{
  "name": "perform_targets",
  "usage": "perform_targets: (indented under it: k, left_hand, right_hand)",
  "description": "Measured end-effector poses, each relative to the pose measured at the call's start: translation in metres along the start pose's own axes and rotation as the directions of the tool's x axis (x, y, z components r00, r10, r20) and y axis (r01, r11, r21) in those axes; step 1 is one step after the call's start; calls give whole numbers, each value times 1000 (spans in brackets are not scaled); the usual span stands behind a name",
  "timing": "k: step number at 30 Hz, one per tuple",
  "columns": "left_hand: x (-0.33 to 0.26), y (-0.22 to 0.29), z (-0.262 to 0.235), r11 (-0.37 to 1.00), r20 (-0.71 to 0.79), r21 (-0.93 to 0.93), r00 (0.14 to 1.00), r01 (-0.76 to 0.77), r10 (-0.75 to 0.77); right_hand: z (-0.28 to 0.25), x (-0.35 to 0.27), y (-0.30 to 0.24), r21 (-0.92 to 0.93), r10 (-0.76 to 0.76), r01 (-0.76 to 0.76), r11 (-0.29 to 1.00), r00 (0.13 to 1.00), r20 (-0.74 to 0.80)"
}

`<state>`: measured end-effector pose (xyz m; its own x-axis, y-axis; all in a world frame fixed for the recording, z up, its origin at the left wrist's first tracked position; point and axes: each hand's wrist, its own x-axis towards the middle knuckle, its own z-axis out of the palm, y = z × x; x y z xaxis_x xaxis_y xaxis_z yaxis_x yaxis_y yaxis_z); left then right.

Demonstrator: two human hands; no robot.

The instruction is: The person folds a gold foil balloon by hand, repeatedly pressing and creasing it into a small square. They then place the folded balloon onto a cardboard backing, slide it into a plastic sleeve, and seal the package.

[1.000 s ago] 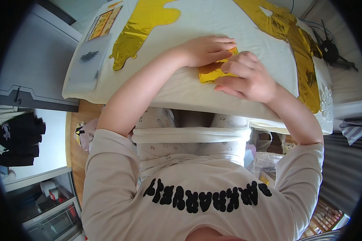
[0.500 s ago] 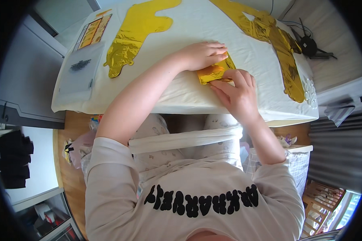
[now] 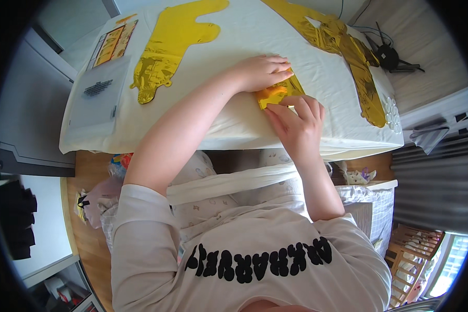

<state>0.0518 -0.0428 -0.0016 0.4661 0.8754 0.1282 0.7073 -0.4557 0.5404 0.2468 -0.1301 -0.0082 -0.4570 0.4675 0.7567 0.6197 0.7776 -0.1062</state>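
A folded gold foil piece (image 3: pixel 277 93) lies near the front edge of a table covered in a white cloth (image 3: pixel 234 41). My left hand (image 3: pixel 262 72) presses down on its far side with the fingers curled over it. My right hand (image 3: pixel 296 125) pinches its near edge with the fingertips. Most of the foil is hidden under both hands.
A flat gold foil balloon (image 3: pixel 174 44) lies at the table's left, and a long crumpled gold foil strip (image 3: pixel 348 52) runs along the right. A clear plastic sleeve with a printed card (image 3: pixel 100 86) sits at the far left. Black cables (image 3: pixel 387 54) lie right of the table. A crib (image 3: pixel 416 255) stands at lower right.
My right hand has slid from on top of the foil piece to its near edge. My left hand stays on it. The view has shifted so the table sits nearer.
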Motion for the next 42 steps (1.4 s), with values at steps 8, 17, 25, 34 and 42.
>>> perform_targets:
  k: [8, 17, 25, 34, 42]
  left_hand:
    - [1, -1, 3, 1000, -14, 19, 1000, 8, -8]
    - [1, -3, 4, 998, -33, 56, 999, 18, -17]
    - [3, -5, 6, 1000, -29, 15, 999, 25, -25]
    - [1, -1, 2, 999, 2, -2, 999, 43, -43]
    - [1, -1, -1, 998, 29, -21, 998, 57, -56]
  right_hand:
    - [1, 1, 0, 37, 34, -36, 999, 999, 43]
    - [-8, -9, -11, 64, 81, -86, 994, 994, 76]
    - [-4, -22, -20, 4, 89, -90, 996, 996, 31]
    - [0, -12, -18, -40, 176, -175, 984, 984, 33]
    - [4, -2, -14, 5, 227, -228, 974, 972, 67]
